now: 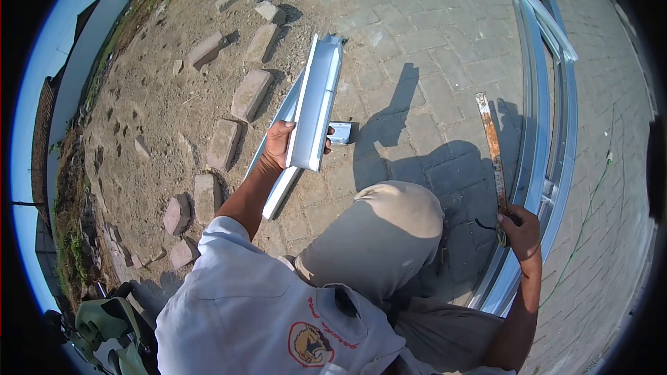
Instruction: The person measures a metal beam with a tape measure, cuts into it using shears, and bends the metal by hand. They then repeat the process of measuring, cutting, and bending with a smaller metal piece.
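My left hand (279,144) is closed around a short silver metal channel (315,104), held up at a slant with its open side toward me. Behind it, a longer metal channel (281,193) lies on the paving, partly covered by the held piece. A small silver metal offcut (340,132) rests just right of the held channel. My right hand (521,235) grips the lower end of a rusty flat metal strip (492,142), which points away from me. A thin dark cord-like piece (485,225) sticks out beside that hand's fingers.
Long metal channels (533,118) lie along my right side. A green string (590,219) crosses the paving (389,21) beyond them. Several loose paving blocks (251,95) are scattered over sandy ground (149,132) to the left. A dark green object (104,319) stands at lower left.
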`<state>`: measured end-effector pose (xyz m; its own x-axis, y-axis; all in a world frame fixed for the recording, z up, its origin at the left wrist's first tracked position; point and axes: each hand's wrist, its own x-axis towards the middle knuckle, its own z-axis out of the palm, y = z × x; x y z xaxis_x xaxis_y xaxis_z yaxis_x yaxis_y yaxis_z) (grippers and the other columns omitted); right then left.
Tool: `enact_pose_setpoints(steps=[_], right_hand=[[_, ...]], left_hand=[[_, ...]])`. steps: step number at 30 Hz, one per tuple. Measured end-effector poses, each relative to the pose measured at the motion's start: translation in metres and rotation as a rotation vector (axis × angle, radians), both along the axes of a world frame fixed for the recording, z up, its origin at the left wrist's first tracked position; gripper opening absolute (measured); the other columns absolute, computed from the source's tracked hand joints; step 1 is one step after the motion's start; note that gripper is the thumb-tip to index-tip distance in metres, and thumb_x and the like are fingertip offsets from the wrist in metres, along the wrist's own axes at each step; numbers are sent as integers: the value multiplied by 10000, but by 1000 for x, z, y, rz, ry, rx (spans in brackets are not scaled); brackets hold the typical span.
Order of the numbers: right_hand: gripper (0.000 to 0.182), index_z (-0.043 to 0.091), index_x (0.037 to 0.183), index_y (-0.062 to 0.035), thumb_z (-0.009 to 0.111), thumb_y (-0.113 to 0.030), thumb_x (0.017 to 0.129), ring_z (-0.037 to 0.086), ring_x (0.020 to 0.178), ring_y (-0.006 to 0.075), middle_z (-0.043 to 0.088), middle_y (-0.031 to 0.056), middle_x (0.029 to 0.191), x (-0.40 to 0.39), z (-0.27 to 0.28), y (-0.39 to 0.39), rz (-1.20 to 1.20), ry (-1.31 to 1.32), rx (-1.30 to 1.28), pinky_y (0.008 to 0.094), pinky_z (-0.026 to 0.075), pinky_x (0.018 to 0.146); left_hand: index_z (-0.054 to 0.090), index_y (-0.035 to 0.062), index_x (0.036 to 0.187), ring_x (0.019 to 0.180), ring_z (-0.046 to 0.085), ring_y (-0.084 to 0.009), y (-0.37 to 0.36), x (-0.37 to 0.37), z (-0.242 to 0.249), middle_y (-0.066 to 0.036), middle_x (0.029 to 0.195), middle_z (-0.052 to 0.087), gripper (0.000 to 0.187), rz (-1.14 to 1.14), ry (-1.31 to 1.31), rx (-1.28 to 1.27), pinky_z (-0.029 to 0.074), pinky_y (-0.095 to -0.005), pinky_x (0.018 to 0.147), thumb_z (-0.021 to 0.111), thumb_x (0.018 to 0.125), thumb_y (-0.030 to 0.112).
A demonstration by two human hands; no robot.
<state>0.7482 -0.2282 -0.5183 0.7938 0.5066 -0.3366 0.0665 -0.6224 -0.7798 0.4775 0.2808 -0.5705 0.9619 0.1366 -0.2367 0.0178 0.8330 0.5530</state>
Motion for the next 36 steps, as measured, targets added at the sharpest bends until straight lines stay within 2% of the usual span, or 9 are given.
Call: enact_pose_setpoints(steps=[7,11,13,20,23,27,32,35,36], right_hand=[[377,726,1043,43,805,-239,804,721,777,256,731,177,830,-8,27,6,73,-209,-89,347,542,744],[375,732,1072,5,817,-232,794,712,883,339,727,190,964,-12,31,8,179,-335,-89,393,548,808],[366,732,1085,-17,814,-219,791,696,908,343,713,176,986,-20,45,19,217,-424,-100,409,544,819],[380,724,1114,-60,818,-190,769,664,949,323,678,123,990,-24,57,40,246,-636,-111,422,538,822],[386,725,1122,-78,824,-199,769,652,986,302,669,103,1014,-23,60,48,284,-731,-128,419,540,830],[396,726,1126,-78,829,-211,768,631,1022,288,663,89,1037,-24,62,61,331,-794,-162,420,545,843],[408,727,1130,-65,832,-218,767,624,1020,292,662,92,1031,-22,57,64,343,-823,-167,418,548,849],[408,730,1132,-71,833,-220,767,622,1023,288,660,95,1033,-21,59,64,336,-813,-186,418,545,847],[406,731,1132,-73,833,-224,769,622,1023,286,659,95,1032,-20,60,64,339,-805,-194,417,545,847]], left_hand=[[422,-44,1489,1074,663,-416,-16,90,14,-350,1306,553,833,-257,-81,-63,563,-515,931,639,847,440],[356,-41,1537,1082,666,-403,-23,125,22,-361,1347,537,788,-489,39,-140,545,-510,953,529,933,435],[374,-42,1525,1094,686,-384,-24,141,22,-372,1313,567,732,-604,58,-55,579,-470,936,534,964,400],[438,-17,1482,985,726,-345,-52,177,30,-281,1213,656,814,-851,151,149,607,-489,872,431,1020,653],[438,-36,1462,958,726,-366,-65,184,39,-273,1176,654,725,-874,210,194,611,-468,854,434,1057,565],[515,-38,1403,986,722,-285,-79,190,50,-202,1179,672,625,-869,285,164,607,-457,867,510,1057,483],[616,2,1323,955,712,-160,-73,191,40,-109,1149,715,476,-861,363,252,601,-319,843,607,1026,373],[642,5,1282,914,718,-152,-66,191,26,-97,1115,729,431,-868,371,228,603,-307,808,618,1017,344],[571,-11,1388,980,696,-140,-69,190,30,-116,1213,697,525,-883,344,294,585,-301,831,642,998,333]])
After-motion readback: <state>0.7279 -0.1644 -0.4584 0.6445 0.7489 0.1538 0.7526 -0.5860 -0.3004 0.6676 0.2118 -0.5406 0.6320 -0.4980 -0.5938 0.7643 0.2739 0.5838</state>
